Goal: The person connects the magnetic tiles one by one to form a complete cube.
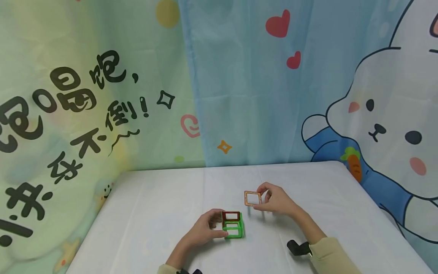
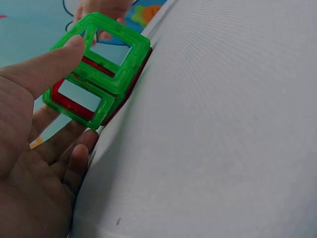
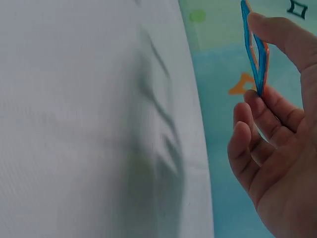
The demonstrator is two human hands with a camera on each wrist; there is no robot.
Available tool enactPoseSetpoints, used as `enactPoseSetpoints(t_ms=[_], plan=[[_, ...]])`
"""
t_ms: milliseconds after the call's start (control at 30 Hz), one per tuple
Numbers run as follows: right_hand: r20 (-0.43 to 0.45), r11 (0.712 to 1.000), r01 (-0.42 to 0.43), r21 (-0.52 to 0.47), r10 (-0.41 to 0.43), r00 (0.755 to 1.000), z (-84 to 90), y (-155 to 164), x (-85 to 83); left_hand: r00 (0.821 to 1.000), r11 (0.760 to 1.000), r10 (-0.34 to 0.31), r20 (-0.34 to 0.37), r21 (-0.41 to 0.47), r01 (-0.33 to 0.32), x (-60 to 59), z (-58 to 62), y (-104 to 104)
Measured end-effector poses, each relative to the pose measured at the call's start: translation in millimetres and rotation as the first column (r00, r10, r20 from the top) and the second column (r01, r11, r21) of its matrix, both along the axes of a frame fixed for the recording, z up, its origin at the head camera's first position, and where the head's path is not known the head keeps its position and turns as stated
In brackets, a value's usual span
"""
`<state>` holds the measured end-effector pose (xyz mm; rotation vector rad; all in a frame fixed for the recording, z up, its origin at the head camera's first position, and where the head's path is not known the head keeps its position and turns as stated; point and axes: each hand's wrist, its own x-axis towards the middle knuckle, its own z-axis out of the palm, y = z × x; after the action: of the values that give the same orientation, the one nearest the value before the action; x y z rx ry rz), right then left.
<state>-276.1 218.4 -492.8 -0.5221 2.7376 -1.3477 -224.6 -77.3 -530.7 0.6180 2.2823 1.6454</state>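
While left hand (image 1: 205,228) fingers grip the green tile cube (image 1: 233,225) on the bench (image 1: 154,213), right hand (image 1: 278,199) fingers pinch 1 orange square tile (image 1: 253,198) just beyond the cube.

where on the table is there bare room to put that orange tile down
Bare cloth lies between the green and red tile structure and the table left edge, along the far edge, and right of the right hand holding the orange tile. It is crowded between both hands, left hand included.
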Motion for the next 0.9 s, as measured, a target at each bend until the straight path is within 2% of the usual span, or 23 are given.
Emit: enactPoseSetpoints(t_ms=[67,167,333,533,900], plan=[[-0.027,1.000,0.006,0.024,-0.006,1.000,1.1,-8,3.6,1.000,1.000,0.010,0.000,-0.012,-0.010,-4.3,-9.0,0],[-0.064,0.999,0.013,0.050,-0.010,0.998,3.9,-19,10.7,1.000,1.000,0.012,-0.003,-0.020,-0.012,-7.8,-15.6,-1],[-0.079,0.996,0.036,0.087,-0.029,0.996,10.9,-37,23.8,1.000,1.000,-0.007,-0.009,-0.016,0.007,-10.0,-18.6,-2],[-0.089,0.994,0.012,0.111,-0.002,0.996,16.3,-52,35.4,1.000,1.000,-0.009,-0.010,-0.014,0.009,-10.2,-18.2,-2],[-0.126,0.991,-0.012,0.137,0.030,0.992,12.2,-65,42.3,1.000,1.000,0.004,-0.007,-0.031,-0.005,-11.9,-18.5,-1]])
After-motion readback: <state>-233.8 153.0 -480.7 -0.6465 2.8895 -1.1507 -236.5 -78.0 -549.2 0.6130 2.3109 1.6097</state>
